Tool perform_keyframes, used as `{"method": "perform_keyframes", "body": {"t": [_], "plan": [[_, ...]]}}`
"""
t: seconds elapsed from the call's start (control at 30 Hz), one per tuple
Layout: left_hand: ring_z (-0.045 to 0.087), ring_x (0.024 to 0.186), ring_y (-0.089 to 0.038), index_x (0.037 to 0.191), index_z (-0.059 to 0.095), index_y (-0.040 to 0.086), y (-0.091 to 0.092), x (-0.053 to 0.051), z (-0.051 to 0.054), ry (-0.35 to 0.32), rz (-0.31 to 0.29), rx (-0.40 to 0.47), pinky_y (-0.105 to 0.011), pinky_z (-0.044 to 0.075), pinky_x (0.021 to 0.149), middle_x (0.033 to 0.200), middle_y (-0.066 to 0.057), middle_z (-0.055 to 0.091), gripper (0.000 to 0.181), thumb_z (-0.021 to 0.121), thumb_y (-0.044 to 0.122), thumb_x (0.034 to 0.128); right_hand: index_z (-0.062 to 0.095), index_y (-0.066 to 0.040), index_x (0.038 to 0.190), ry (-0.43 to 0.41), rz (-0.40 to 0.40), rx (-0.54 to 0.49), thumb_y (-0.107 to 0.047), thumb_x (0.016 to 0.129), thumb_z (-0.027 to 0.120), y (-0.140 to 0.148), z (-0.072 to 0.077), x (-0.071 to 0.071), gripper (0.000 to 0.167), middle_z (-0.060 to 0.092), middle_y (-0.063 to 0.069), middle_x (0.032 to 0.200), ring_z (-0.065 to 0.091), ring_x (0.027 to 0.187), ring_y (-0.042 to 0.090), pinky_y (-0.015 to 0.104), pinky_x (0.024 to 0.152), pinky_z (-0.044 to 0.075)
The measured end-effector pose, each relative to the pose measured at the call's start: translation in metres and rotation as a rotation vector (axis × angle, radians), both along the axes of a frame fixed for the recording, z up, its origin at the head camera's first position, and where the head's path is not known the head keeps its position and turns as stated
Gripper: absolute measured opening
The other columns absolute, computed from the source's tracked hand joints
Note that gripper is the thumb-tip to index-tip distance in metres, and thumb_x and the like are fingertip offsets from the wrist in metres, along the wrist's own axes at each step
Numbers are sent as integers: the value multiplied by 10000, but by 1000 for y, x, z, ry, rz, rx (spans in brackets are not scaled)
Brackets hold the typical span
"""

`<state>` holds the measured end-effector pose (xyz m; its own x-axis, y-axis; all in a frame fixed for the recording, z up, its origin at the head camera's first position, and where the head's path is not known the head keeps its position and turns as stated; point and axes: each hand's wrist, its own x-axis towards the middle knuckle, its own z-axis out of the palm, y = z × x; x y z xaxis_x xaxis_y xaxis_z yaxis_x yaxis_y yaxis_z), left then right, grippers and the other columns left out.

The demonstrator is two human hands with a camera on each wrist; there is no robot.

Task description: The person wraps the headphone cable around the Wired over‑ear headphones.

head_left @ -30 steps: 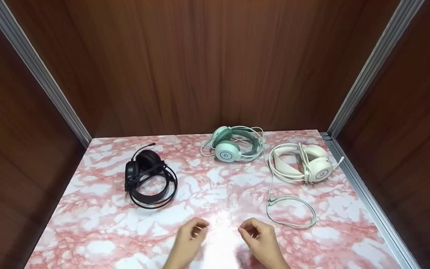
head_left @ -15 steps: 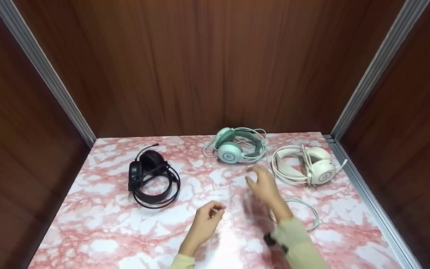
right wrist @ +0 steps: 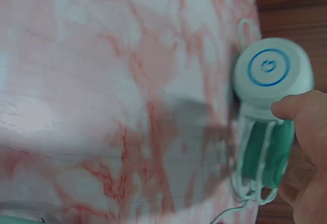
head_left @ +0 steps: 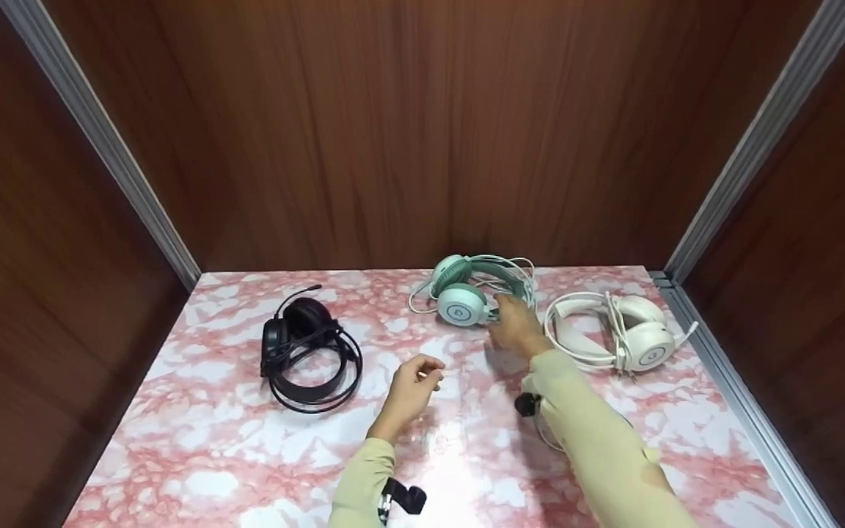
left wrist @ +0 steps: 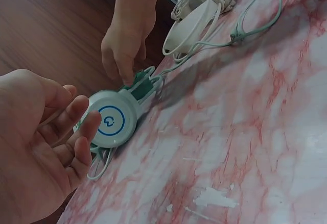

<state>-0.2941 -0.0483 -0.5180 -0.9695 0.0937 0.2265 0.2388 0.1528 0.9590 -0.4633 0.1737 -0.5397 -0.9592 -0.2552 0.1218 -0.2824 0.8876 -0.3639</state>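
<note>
A mint-green headset (head_left: 461,304) lies at the back of the table, its round ear cup (right wrist: 271,73) bearing a blue ring logo. My right hand (head_left: 516,328) is over its headband, just right of the near ear cup. In the right wrist view the thumb is by the joint below that cup; the other fingers are partly hidden. The left wrist view has the right hand (left wrist: 125,50) with fingers reaching down to the headband. My left hand (head_left: 414,385) hovers above the middle of the table, fingers loosely bent, holding nothing.
To the left lies a black headset (head_left: 309,352) with a microphone boom. A cream-white headset (head_left: 639,330) with its cable wrapped round it lies at the right. The green cable (left wrist: 255,30) trails forward, partly under my right forearm. Brown wood-grain panels (head_left: 422,132) enclose the table.
My right hand has moved forward from the front of the table to the green headset. The left hand has risen and moved forward a little. The headsets have stayed in place.
</note>
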Motion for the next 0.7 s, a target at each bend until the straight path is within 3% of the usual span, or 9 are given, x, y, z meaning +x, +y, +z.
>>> {"method": "perform_keyframes", "body": {"t": [0.13,0.23,0.33,0.43,0.57,0.7], "plan": [[617,771,-473,979,644,-55,-5,3,-4,-16,17,21,-451,540,701,872,-262,618,141,537,-100,898,557,18,1225,-48,-4,168,-178,822,708,-2,-4,-8,473,583,226,1203,502,1174,415,586,974,366],[613,772,-480,980,638,-57,-8,6,-6,-28,17,31,-501,531,716,870,-274,613,141,525,-101,908,637,-36,1062,-26,23,258,-158,781,722,-7,-8,-9,318,630,162,1056,564,1073,383,585,910,400],[608,773,-500,976,632,-63,-6,8,-8,-35,7,37,-498,532,708,858,-279,610,139,515,-102,912,656,-96,972,26,104,232,-163,757,752,-13,-16,-5,245,640,95,936,615,956,341,565,859,432],[605,771,-512,978,628,-77,-4,7,-10,-32,-7,42,-482,536,701,855,-291,608,139,510,-103,909,648,-114,1010,74,196,176,-201,763,771,-18,-25,2,289,645,81,929,618,936,326,558,860,423],[608,773,-497,997,614,-119,-1,6,-12,-42,-23,55,-491,531,716,870,-303,606,140,509,-101,907,627,-92,1049,118,198,235,-216,763,777,-15,-37,9,346,661,96,967,614,976,331,536,936,377],[603,783,-504,992,621,-105,-1,6,-15,-57,-25,73,-512,529,731,868,-293,607,142,511,-102,903,598,-103,883,146,206,285,-153,767,760,-10,-43,16,205,658,62,821,642,872,308,491,928,395]]}}
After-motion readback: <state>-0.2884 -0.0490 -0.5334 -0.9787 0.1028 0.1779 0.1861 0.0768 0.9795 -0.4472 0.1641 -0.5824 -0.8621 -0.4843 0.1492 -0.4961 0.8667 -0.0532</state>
